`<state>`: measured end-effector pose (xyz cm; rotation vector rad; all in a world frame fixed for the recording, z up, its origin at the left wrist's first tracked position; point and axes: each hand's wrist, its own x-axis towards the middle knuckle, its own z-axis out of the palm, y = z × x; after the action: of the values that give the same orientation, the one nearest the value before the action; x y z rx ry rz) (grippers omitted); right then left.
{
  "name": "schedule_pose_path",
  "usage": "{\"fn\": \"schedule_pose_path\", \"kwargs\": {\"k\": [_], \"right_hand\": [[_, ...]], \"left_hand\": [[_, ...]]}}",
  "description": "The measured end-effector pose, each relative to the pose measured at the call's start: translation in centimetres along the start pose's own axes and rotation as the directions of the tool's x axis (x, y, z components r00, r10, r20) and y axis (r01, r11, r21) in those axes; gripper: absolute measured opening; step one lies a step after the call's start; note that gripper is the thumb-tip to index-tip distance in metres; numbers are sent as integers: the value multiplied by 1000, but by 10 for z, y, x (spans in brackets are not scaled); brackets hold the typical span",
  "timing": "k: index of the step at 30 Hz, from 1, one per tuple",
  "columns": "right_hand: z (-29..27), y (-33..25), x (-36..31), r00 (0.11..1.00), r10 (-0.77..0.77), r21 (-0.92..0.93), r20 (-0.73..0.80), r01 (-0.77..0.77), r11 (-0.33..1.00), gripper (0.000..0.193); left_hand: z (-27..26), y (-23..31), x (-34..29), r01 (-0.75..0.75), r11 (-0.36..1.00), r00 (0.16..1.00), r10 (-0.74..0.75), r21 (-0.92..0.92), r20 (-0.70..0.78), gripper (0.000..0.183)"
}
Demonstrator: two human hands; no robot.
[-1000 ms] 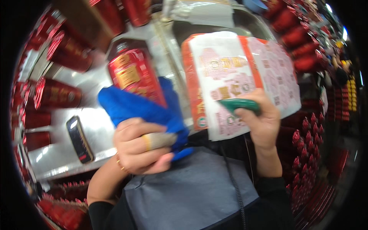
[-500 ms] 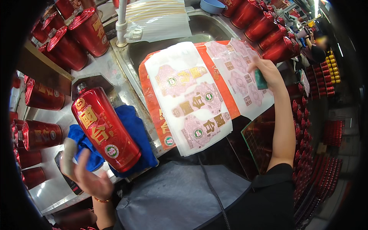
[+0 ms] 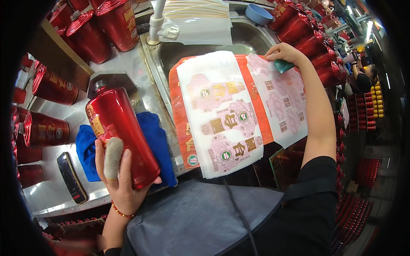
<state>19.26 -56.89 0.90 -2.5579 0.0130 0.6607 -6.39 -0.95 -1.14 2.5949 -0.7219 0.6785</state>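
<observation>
My left hand [image 3: 121, 170] is wrapped round the lower part of a glossy red bottle [image 3: 132, 141] with gold characters, which leans on a blue cloth [image 3: 156, 132]. One finger wears a beige finger cover [image 3: 113, 157]; the thumb shows at the bottle's base. At the upper right, my right hand [image 3: 288, 54] is closed, a small green flat piece [image 3: 282, 65] tucked under its fingers. Its fingertips are at the top edge of a printed decal sheet [image 3: 277, 102]. A white stack of decal sheets [image 3: 226, 128] lies beside it, both on an orange-red printed board [image 3: 181, 128].
Behind the board is a metal sink [image 3: 252, 36] with a tap [image 3: 158, 25] and a blue bowl [image 3: 259, 15]. Red bottles [image 3: 51, 128] crowd the left and upper right. A phone [image 3: 71, 177] lies left of the cloth. Another person [image 3: 365, 79] is far right.
My left hand has come onto the bottle, whose printed front now faces further left. My right hand has moved to the decal sheet's top edge, fingers drawn together. The view has shifted.
</observation>
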Motion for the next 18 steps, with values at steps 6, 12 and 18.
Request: {"fn": "schedule_pose_path", "kwargs": {"k": [6,12,18], "right_hand": [[-5,-25,0,975,-177,136,-133,195,971,17],[39,-151,-75,903,-350,-8,-248,359,933,8],[103,-264,-151,569,-814,-392,-112,728,563,6]], "left_hand": [[8,-7,-43,347,890,938,-333,-295,98,124],[-11,12,12,199,971,977,-184,-136,111,114],[-1,-1,-14,323,829,946,-287,-457,148,127]]}}
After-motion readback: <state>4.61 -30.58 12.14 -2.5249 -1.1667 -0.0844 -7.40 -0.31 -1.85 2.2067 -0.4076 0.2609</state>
